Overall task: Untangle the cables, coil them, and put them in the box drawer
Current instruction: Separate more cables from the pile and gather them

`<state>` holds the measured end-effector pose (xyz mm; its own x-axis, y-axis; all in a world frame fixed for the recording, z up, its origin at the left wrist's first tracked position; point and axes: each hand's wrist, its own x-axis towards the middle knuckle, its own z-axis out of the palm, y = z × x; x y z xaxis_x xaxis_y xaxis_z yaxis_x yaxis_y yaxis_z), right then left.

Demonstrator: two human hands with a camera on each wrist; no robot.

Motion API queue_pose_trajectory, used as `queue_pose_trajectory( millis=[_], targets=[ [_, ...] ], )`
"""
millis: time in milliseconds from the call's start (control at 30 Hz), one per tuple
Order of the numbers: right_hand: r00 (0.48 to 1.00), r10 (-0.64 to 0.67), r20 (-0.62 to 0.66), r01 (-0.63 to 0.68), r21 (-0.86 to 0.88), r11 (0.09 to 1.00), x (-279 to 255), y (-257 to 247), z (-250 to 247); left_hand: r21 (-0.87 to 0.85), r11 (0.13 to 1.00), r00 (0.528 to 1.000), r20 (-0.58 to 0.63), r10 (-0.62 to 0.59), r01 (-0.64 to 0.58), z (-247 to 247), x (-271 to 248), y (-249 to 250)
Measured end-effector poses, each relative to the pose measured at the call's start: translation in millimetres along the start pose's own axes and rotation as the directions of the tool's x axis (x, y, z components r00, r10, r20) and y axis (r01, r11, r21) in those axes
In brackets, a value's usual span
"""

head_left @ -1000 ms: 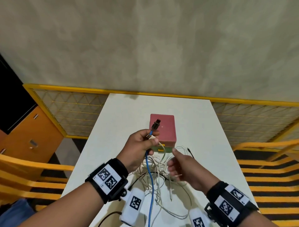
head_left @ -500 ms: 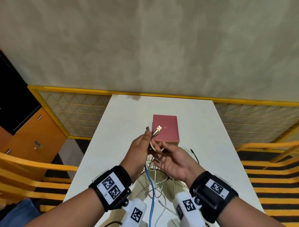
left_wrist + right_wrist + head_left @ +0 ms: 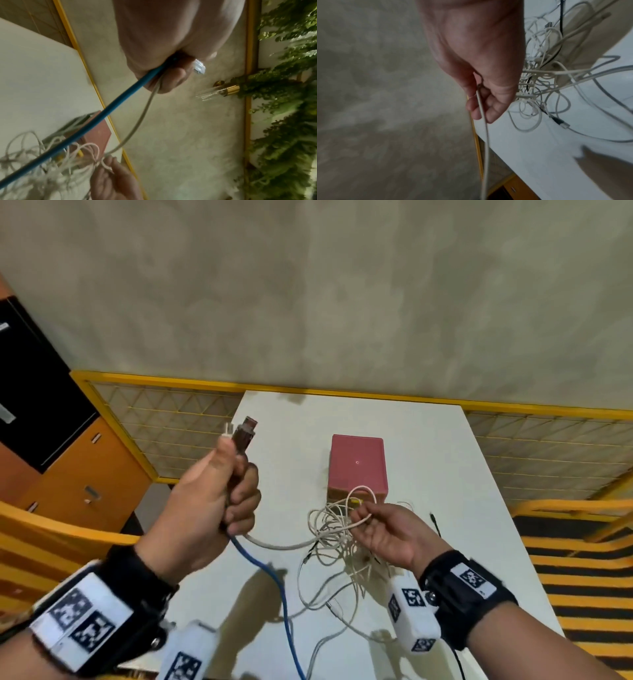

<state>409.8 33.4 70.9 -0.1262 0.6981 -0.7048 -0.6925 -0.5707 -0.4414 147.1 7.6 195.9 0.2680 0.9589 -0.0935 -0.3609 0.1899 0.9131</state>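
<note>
A tangle of white cables [image 3: 337, 534] lies on the white table [image 3: 411, 440] in front of a pink box [image 3: 357, 463]. My left hand [image 3: 219, 491] is raised at the left and grips the ends of a blue cable [image 3: 274, 580] and a white cable [image 3: 281, 544], whose plugs [image 3: 243, 431] stick up above its fingers. My right hand [image 3: 383, 530] pinches that white cable [image 3: 485, 129] just above the tangle. In the left wrist view the blue cable [image 3: 96, 121] and white cable [image 3: 137, 121] run from the fist down to the tangle [image 3: 42, 159].
A thin black cable end [image 3: 435, 520] lies right of the tangle. Yellow railings [image 3: 308, 390] border the table's far side, and an orange cabinet [image 3: 78, 484] stands to the left. Yellow chair rails [image 3: 575, 505] are at the right.
My left hand has lifted and swung left with the cable ends. My right hand has slid down the white cable to the right, toward the tangle, so the cable now spans between them.
</note>
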Motion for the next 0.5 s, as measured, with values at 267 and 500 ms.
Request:
queue_pose_trajectory(
  millis=[267,500],
  targets=[
    [0.967,-0.034,0.253,0.05,-0.056,0.997,-19.4,29.9,28.1,0.718,0.694,0.998,-0.056,-0.024,0.056,27.0,52.6,-109.4],
    [0.986,0.019,0.168,0.0,-0.113,0.994,-21.8,19.5,17.8,0.636,0.769,0.987,0.079,-0.141,0.059,25.4,42.3,-122.2]
  ],
)
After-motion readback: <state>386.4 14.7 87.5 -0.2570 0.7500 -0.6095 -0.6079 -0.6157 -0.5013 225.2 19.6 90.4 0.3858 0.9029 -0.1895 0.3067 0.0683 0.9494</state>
